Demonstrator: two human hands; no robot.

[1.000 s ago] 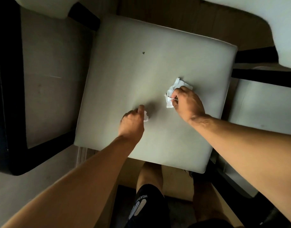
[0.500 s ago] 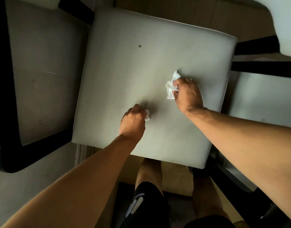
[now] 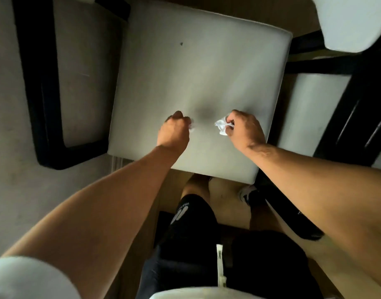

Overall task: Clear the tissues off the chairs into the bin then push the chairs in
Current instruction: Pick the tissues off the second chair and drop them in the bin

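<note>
A pale grey chair seat (image 3: 196,67) fills the middle of the head view, seen from above. My left hand (image 3: 174,131) is curled into a fist over the seat's near half and grips a small crumpled tissue (image 3: 191,125), of which only a white edge shows. My right hand (image 3: 243,130) pinches a second crumpled white tissue (image 3: 221,125) between its fingers, held just above the seat. The seat itself carries no other tissue, only a small dark speck (image 3: 181,44).
A black chair frame (image 3: 40,100) stands to the left over grey floor. Another pale seat (image 3: 310,113) with black frame sits to the right, and a white cushion (image 3: 357,20) at the top right. My legs and shoe (image 3: 246,195) stand at the seat's near edge.
Both hands have lifted off the seat and drawn back toward me, each carrying its tissue. The right hand moved the farthest, from the seat's right middle toward its near edge.
</note>
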